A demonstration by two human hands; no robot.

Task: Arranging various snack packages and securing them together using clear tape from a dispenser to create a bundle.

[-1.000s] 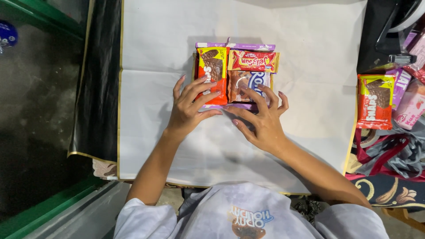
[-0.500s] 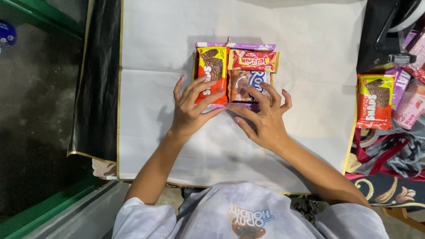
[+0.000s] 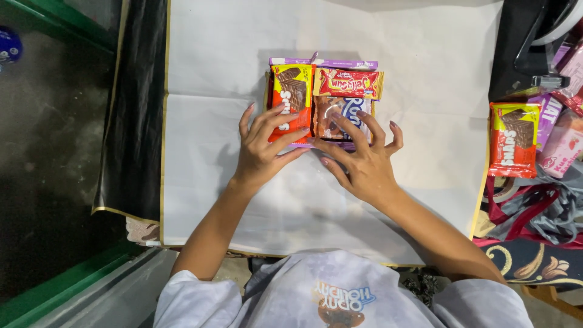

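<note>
Snack packets (image 3: 322, 100) lay bunched in a tight block on the white paper sheet (image 3: 425, 54) that covered the surface, and we took that block as our landmark. It was made of a red and yellow wafer packet (image 3: 290, 91) standing upright on its left side, a red and yellow candy packet (image 3: 348, 83) lying across the upper right, and a brown and white biscuit packet (image 3: 340, 115) just below that one; a purple packet (image 3: 323, 62) showed as a strip along the top edge.

Our left hand (image 3: 262, 152) rested at the block's lower left, its grip spread, fingertips pressing flat on the wafer packet. Our right hand (image 3: 358, 161) rested at the block's lower right, its grip also spread, fingers laid over the biscuit packet without closing round anything.

Well to the right of the block, at the sheet's edge, lay a second wafer packet (image 3: 514, 138), with pink packets (image 3: 562, 143) just beyond it. A black sheet (image 3: 136, 121) lay under the white one, showing well to the left of the block.
</note>
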